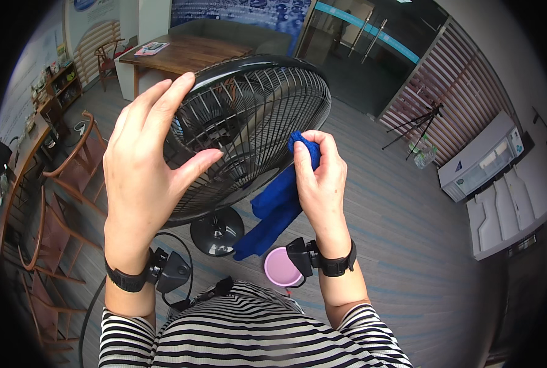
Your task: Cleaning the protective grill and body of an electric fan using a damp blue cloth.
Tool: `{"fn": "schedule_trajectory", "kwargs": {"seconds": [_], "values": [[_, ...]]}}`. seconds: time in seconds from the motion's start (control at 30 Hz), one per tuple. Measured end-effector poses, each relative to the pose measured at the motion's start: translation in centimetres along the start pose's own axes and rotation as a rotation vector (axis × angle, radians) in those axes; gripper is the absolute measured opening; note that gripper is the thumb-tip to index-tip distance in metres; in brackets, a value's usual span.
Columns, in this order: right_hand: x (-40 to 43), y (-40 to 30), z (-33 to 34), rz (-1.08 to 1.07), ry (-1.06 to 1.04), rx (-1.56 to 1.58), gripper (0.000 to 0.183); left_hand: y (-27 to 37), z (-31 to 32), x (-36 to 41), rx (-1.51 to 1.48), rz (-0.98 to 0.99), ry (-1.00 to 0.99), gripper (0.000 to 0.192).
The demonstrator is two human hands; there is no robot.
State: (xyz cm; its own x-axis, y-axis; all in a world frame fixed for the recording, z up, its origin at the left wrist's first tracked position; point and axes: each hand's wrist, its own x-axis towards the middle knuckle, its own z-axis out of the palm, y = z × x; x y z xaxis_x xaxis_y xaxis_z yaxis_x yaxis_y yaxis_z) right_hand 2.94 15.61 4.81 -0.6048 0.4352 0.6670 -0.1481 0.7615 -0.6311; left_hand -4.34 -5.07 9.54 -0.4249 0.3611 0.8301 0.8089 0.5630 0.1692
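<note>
Before me stands a black pedestal fan with a wire grille [273, 106], its round base [217, 232] on the floor below. My left hand [147, 152] is at the left side of the fan head, fingers and thumb spread, fingertips at the upper rim and thumb in front of the grille; it holds no loose thing. A blue cloth [278, 202] is pinched between the thumb and fingers of my right hand [319, 179], beside the right side of the grille, and its long end hangs down towards the base. Whether the cloth touches the grille I cannot tell.
A pink basin [282, 267] sits on the floor near my body. Wooden chairs [78, 165] line the left side. Beyond the fan is a wooden table [186, 50]; a tripod [418, 122] and a white cabinet [480, 156] stand to the right. A black cable [87, 317] runs at lower left.
</note>
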Motion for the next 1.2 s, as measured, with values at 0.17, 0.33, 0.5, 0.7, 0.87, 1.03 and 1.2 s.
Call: {"fn": "schedule_trajectory", "kwargs": {"seconds": [0.17,0.33,0.5,0.7,0.87,1.03,1.2], "values": [[0.7,0.8,2.0,-0.265,0.251,-0.07,0.016,0.3,-0.1,0.1,-0.003,0.007,-0.002,0.077],[-0.5,1.4,2.9,-0.42,0.242,-0.249,0.017,-0.1,-0.1,0.2,0.015,0.012,-0.004,0.077],[-0.4,0.5,0.4,-0.087,-0.181,-0.206,0.013,-0.6,0.1,0.4,-0.014,0.007,0.003,0.077],[0.3,-0.4,0.0,-0.061,-0.001,-0.015,0.014,0.2,-0.1,0.3,-0.02,0.006,0.013,0.076],[1.0,-0.8,0.3,-0.069,0.004,-0.026,0.02,0.0,-0.1,0.4,-0.01,0.012,0.011,0.077],[2.3,-1.7,0.4,-0.024,0.062,-0.012,0.015,0.1,0.0,0.2,0.001,0.022,0.011,0.077],[0.8,-1.5,0.9,-0.158,0.096,-0.01,0.016,-0.1,-0.1,0.1,0.001,0.027,0.02,0.076]]}}
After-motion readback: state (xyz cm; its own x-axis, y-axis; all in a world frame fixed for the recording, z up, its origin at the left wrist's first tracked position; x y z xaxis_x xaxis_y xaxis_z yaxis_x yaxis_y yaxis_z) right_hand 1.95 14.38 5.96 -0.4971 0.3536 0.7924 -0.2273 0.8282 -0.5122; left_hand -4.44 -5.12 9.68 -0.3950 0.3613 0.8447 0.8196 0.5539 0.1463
